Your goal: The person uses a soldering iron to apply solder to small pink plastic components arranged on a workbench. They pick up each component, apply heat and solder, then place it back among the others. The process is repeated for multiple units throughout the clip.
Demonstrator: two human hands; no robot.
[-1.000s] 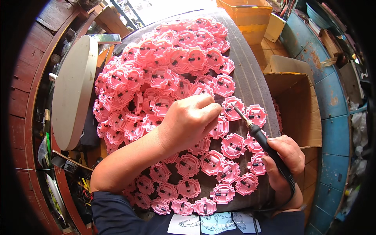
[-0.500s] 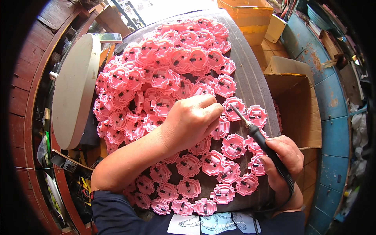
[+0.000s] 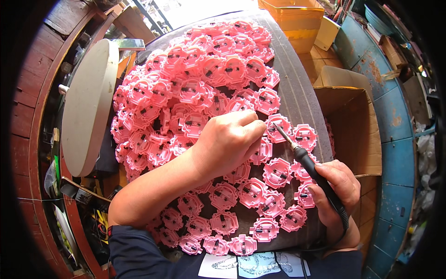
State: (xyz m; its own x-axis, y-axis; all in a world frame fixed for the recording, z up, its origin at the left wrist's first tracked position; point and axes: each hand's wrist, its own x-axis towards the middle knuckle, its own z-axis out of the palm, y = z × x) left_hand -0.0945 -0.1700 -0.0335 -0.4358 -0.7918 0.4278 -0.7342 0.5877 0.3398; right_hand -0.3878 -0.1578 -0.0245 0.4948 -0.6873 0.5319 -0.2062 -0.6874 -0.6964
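My right hand [image 3: 343, 188] is wrapped round the black handle of a soldering iron [image 3: 320, 180], with its cable running down past the wrist. The iron's metal tip points up and left, onto or just over a round pink plastic part [image 3: 272, 133] with small black and metal pieces inside. Left of that part, my left hand [image 3: 232, 135] is closed in a pinch, knuckles up. Its fingertips are turned away, so whatever they hold is hidden. Several similar pink parts [image 3: 265, 229] lie singly around and below both hands.
A tall heap of pink parts [image 3: 190, 88] covers the far and left side of the grey striped work surface [image 3: 297, 83]. A round pale board [image 3: 88, 109] stands at the left. Right of the surface are an open cardboard box [image 3: 355, 125] and blue cabinets [image 3: 395, 162].
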